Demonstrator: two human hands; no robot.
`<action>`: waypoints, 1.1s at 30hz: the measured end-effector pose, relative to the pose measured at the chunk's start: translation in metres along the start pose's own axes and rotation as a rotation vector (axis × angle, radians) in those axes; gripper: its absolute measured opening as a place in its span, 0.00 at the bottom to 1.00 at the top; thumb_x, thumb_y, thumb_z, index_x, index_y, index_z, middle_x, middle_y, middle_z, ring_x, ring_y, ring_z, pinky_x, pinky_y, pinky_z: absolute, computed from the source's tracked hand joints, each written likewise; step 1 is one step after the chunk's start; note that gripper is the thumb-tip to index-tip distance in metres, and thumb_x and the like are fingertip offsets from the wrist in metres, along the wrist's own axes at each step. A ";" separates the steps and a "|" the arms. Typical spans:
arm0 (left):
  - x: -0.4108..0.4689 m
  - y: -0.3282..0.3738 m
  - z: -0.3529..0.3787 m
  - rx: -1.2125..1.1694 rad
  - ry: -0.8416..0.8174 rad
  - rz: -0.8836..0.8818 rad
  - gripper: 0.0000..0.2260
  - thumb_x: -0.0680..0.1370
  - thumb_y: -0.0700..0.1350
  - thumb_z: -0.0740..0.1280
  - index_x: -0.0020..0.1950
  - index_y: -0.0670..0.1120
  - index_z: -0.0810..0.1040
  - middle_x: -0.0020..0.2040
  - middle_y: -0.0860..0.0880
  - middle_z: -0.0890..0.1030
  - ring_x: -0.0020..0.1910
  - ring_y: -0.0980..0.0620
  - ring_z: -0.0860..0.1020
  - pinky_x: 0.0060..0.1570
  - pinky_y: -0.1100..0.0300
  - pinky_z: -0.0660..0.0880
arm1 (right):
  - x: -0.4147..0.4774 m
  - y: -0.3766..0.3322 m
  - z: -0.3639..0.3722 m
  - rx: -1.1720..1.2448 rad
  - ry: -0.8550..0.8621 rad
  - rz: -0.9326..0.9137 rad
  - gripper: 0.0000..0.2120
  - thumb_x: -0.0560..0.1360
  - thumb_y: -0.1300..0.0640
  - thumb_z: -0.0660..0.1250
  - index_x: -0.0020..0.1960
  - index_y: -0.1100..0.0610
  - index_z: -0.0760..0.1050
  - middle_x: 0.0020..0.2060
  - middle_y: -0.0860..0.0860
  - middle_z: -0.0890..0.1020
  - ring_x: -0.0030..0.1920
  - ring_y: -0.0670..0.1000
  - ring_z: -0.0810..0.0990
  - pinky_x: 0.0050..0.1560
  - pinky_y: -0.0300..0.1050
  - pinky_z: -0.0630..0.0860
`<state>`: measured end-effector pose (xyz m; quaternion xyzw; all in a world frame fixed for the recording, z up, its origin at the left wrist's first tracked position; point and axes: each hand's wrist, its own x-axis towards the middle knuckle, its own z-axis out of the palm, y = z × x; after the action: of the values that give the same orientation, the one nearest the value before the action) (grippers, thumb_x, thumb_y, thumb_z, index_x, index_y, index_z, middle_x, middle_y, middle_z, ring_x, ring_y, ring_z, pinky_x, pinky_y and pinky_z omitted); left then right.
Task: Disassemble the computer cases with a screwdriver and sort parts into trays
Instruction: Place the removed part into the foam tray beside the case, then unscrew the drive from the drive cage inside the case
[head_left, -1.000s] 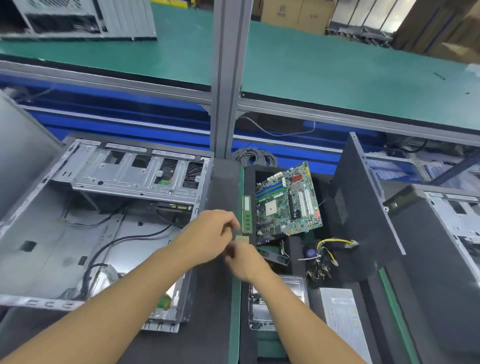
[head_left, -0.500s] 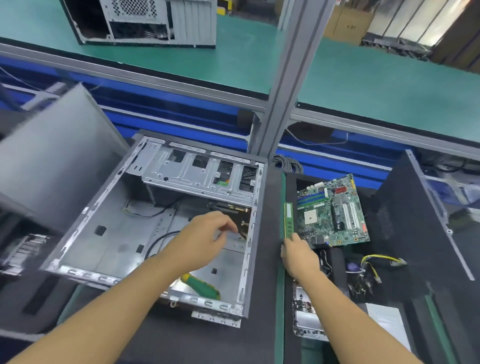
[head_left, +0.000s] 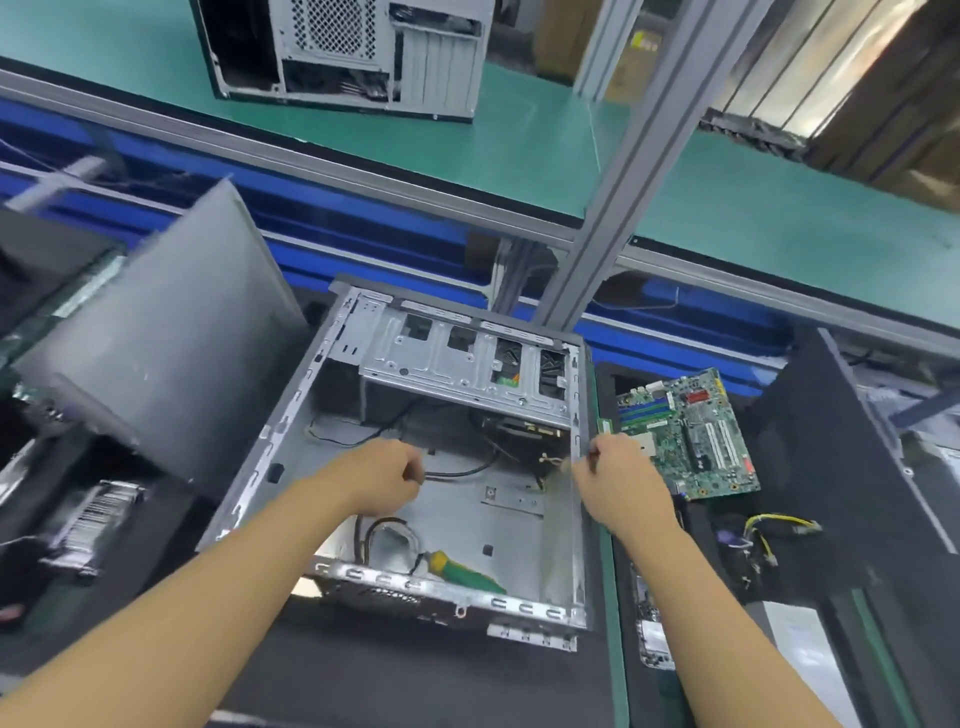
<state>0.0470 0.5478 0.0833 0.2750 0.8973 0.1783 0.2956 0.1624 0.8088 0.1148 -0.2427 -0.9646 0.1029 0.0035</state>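
Computer case (head_left: 509, 535) lies on its side, open face up, on the dark mat of the bench (head_left: 389, 675), centre of view. Drive cage (head_left: 447, 364) spans its far end, with loose black wires hanging below it. Screwdriver (head_left: 465, 571) with a green-and-yellow handle lies flat on the case floor near the front rim, touched by neither of the hands.

Left hand (head_left: 379, 475) is inside the case, above the floor, fingers curled in tight. A black cable (head_left: 462, 474) runs out from its fingertips toward the right wall. Can't tell whether it is pinched or just lies beside the fingers.

Right hand (head_left: 618, 480) is at the case's right wall, level with its top edge, fingers curled. Something small and dark shows at the fingertips — too blurred to say what it is or whether it is gripped.

Right of the case, past a green strip, a black tray (head_left: 696, 525) holds the motherboard (head_left: 691, 431), lying face up and skewed. A yellow-and-black cable bundle (head_left: 774, 525) lies in the tray nearer the camera, well apart from the hands.

Left of the case a grey side panel (head_left: 156, 338) stands tilted, its lower edge near the case's left wall. Behind, on the raised green shelf (head_left: 519, 156), a second case (head_left: 343, 52) stands upright with its rear panel toward the camera. An aluminium post (head_left: 623, 182) rises just behind the open case.
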 end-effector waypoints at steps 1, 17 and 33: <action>-0.001 -0.005 -0.001 0.025 -0.015 0.024 0.07 0.79 0.46 0.63 0.54 0.53 0.78 0.51 0.56 0.76 0.50 0.54 0.75 0.49 0.60 0.71 | -0.005 -0.006 -0.001 -0.087 0.037 0.006 0.10 0.80 0.55 0.61 0.55 0.61 0.76 0.54 0.59 0.77 0.53 0.60 0.75 0.54 0.51 0.73; -0.013 -0.029 -0.007 0.168 -0.083 0.134 0.10 0.80 0.46 0.62 0.58 0.52 0.80 0.53 0.53 0.80 0.43 0.55 0.77 0.43 0.62 0.72 | -0.039 -0.093 0.051 -0.266 -0.817 -0.087 0.08 0.77 0.61 0.66 0.55 0.60 0.78 0.51 0.56 0.81 0.53 0.60 0.78 0.54 0.50 0.75; -0.008 -0.036 0.021 0.043 -0.153 0.205 0.05 0.79 0.48 0.63 0.53 0.55 0.77 0.57 0.55 0.79 0.53 0.56 0.77 0.51 0.62 0.73 | -0.036 -0.076 0.084 -0.263 -0.869 0.062 0.16 0.78 0.60 0.63 0.65 0.64 0.73 0.61 0.60 0.79 0.55 0.61 0.78 0.54 0.51 0.75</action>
<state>0.0520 0.5175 0.0531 0.3843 0.8430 0.1667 0.3374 0.1536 0.7102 0.0491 -0.2039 -0.8738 0.0721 -0.4356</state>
